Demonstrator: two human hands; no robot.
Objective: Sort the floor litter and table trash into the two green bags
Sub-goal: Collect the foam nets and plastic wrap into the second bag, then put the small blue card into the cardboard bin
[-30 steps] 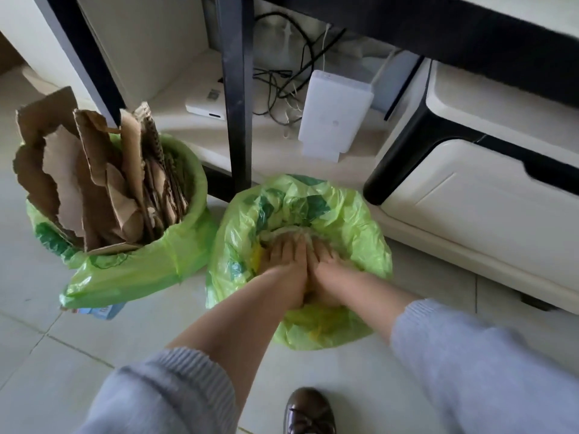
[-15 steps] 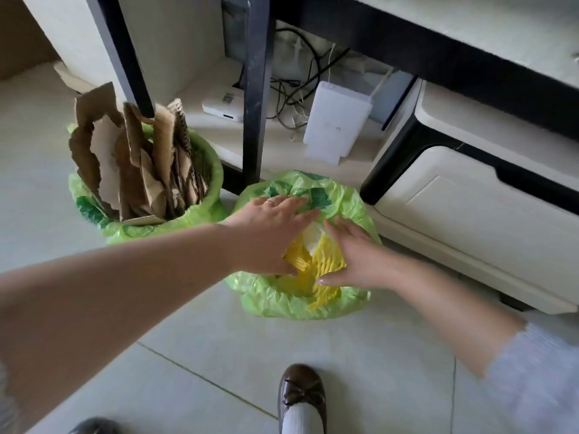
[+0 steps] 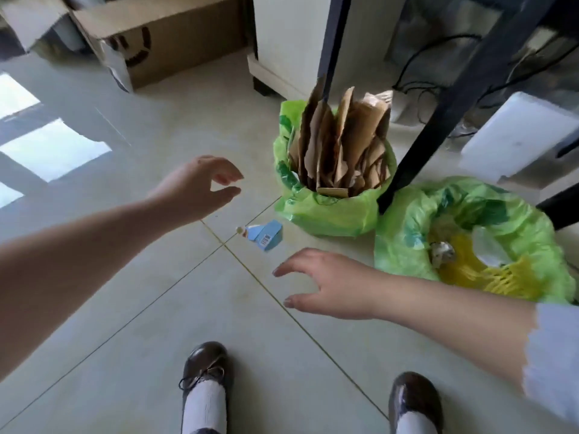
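Note:
A small blue carton [image 3: 265,234] with a barcode lies on the floor tiles, just left of the two green bags. The left green bag [image 3: 326,208] stands upright and is stuffed with torn brown cardboard [image 3: 341,142]. The right green bag [image 3: 470,220] holds yellow netting [image 3: 498,274] and other scraps. My left hand [image 3: 200,186] hovers open above and left of the carton. My right hand [image 3: 326,283] hovers open below and right of it. Neither hand touches anything.
A black table leg [image 3: 438,120] slants down between the two bags. A cardboard box [image 3: 163,36] sits at the back left, and a white device [image 3: 517,139] with cables at the right. My two brown shoes [image 3: 206,364] stand on the tiles below.
Both hands have left the right bag and swung left over the floor. The view has turned left, and the blue carton has come into sight.

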